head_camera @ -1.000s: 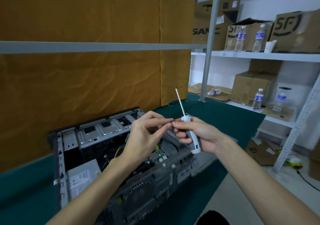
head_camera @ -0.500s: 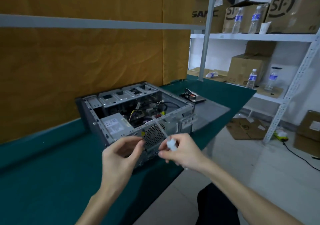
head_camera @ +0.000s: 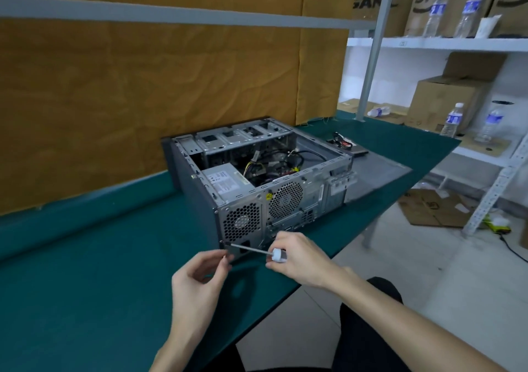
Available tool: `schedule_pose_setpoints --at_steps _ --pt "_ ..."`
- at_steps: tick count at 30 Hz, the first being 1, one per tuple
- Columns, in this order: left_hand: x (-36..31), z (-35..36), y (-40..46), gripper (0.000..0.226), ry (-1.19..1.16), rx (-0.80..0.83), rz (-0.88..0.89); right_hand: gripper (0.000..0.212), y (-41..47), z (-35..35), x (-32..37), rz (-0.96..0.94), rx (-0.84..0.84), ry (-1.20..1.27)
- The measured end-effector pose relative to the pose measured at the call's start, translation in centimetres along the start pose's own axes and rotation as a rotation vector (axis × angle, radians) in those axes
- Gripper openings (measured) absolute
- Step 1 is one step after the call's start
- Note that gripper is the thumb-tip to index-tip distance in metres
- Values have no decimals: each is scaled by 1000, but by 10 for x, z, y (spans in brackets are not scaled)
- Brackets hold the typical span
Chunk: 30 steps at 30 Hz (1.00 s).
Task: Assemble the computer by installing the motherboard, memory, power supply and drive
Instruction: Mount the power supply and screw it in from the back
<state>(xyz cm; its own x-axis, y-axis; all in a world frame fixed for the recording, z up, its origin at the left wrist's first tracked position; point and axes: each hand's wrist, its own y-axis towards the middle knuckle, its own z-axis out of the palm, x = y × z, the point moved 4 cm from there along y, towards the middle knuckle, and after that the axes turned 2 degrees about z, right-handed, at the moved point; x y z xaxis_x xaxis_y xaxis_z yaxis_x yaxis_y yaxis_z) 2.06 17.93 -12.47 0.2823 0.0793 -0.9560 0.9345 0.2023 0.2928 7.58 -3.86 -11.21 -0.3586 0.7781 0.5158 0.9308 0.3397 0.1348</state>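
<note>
Green felt table (head_camera: 85,286), boxy perforated metal case (head_camera: 257,188), slim screwdriver (head_camera: 257,251)

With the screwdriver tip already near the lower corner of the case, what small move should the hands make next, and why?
Probably the left hand should bring its small screw up to the corner hole by the screwdriver tip. The right hand holds the tool aimed at the lower left corner of the case back, beside the power supply, while the screw is pinched just below the tip, not yet in place.
</note>
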Motion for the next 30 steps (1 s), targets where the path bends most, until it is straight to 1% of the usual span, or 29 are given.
schedule_pose_setpoints --at_steps 5,7,9,11,13,15,17,21,25,30 --pt "9 0 4 19 -57 14 -67 14 -2 -3 1 26 5 12" --pt "12 -3 6 12 -133 -29 -121 18 -5 -3 2 60 -15 43" --pt "13 -6 9 6 -283 -64 -206 22 -11 -1 2 85 -26 93" --pt "16 -4 12 16 -514 -74 -323 27 -18 1 3 86 -33 124" --pt "18 0 13 25 -661 -82 -396 29 -26 2 5 84 -44 147" --pt "18 4 13 33 -661 -73 -419 31 -34 2 4 95 -53 182" --pt "18 7 11 35 -624 -57 -429 33 -40 2 4 99 -49 200" --pt "19 13 7 30 -611 15 -434 31 -52 4 4 91 -38 229" --pt "19 16 5 35 -614 27 -432 30 -60 7 7 101 -48 231" --pt "18 15 5 26 -647 85 -500 30 -63 7 10 127 -53 226"
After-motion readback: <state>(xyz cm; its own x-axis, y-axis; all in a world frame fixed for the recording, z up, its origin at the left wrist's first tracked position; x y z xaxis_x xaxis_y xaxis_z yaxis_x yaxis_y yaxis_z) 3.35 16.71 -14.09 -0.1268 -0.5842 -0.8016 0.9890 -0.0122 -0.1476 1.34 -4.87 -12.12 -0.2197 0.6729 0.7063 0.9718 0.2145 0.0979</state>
